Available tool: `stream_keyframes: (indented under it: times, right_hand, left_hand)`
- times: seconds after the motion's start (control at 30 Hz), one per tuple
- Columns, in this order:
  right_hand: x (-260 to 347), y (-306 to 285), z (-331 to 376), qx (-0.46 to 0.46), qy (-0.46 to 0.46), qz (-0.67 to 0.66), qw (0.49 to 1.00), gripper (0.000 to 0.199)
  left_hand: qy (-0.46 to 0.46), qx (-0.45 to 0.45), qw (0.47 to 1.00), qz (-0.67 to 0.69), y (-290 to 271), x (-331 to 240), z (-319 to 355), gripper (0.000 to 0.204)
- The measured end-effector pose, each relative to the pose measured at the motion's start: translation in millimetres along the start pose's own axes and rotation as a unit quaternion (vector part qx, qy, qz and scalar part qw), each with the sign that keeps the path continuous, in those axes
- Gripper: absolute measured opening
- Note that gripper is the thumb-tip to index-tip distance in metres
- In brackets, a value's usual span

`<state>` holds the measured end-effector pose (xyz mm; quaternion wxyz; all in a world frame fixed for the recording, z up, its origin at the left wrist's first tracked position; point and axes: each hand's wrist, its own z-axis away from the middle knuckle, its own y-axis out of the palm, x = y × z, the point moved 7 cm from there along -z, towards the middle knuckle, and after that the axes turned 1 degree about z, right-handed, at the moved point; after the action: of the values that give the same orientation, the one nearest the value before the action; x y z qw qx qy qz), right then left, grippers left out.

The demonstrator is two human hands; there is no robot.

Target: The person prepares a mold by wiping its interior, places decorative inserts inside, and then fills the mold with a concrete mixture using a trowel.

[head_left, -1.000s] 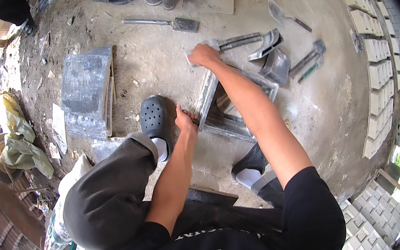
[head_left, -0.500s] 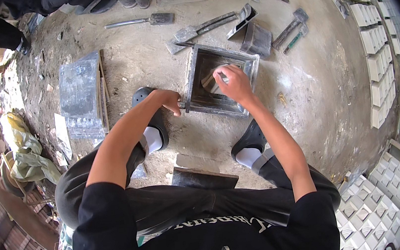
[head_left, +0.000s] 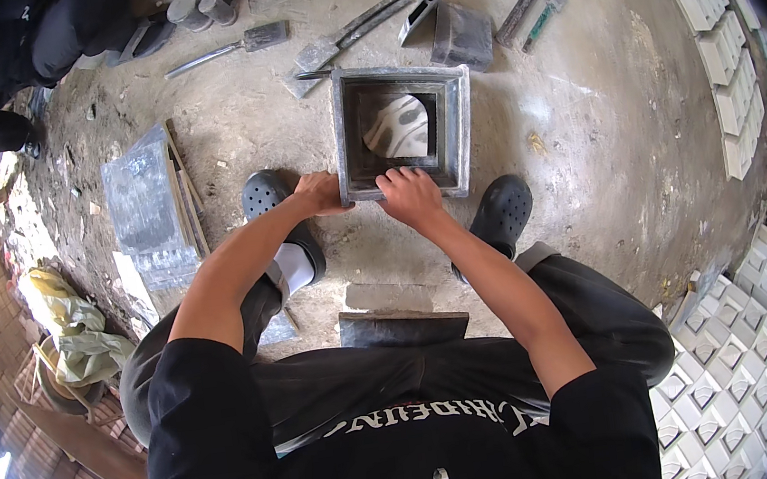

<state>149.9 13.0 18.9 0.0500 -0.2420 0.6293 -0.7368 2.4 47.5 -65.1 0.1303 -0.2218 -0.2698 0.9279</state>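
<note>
A square dark-grey metal mould box (head_left: 467, 124) stands on the floor between my feet, its top uncovered. Inside its bottom lies a pale, round-edged insert (head_left: 404, 130) with dark curved marks. My left hand (head_left: 320, 193) is closed at the box's near left corner, its fingertips partly hidden against the wall. Over the near wall curl the fingers of my right hand (head_left: 411, 197), closed on that edge.
A grey block (head_left: 461, 36), a trowel (head_left: 267, 36) and two hammers (head_left: 532, 6) lie beyond the box. Stacked flat plates (head_left: 144, 197) are on the left. Rows of pale moulded blocks (head_left: 720, 54) line the right. Another person's dark-clothed leg (head_left: 80, 32) is at upper left.
My right hand has come out of the box onto its near wall. My left hand has closed on the near left corner. The box now sits squarer to me, and the view has shifted.
</note>
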Motion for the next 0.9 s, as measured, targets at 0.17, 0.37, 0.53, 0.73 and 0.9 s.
stream_keyframes:
  times: [0.17, 0.37, 0.53, 0.73, 0.9]
  right_hand:
    - [0.4, 6.3, 6.5, -0.001, -0.003, -0.001, 1.0, 0.021]
    - [0.6, 8.4, 5.4, 0.044, 0.026, -0.018, 0.999, 0.026]
    - [5.5, -34.5, 8.1, -0.054, -0.03, -0.136, 0.989, 0.045]
    - [-82.5, -76.3, 56.7, -0.34, 0.22, -0.167, 0.899, 0.047]
    - [-119.3, -28.6, 74.3, -0.22, 0.38, -0.259, 0.86, 0.055]
  left_hand:
    - [-0.027, -0.005, 0.999, -0.025, 5.5, -1.5, 2.9, 0.052]
    - [-0.028, -0.005, 0.999, -0.025, 3.7, -4.5, 7.5, 0.054]
    - [0.041, -0.02, 0.998, -0.036, -8.3, -6.2, 17.9, 0.071]
    - [0.207, -0.28, 0.935, -0.066, -142.1, 45.9, 25.4, 0.038]
    - [0.158, -0.22, 0.961, -0.051, -222.6, 41.3, -38.8, 0.052]
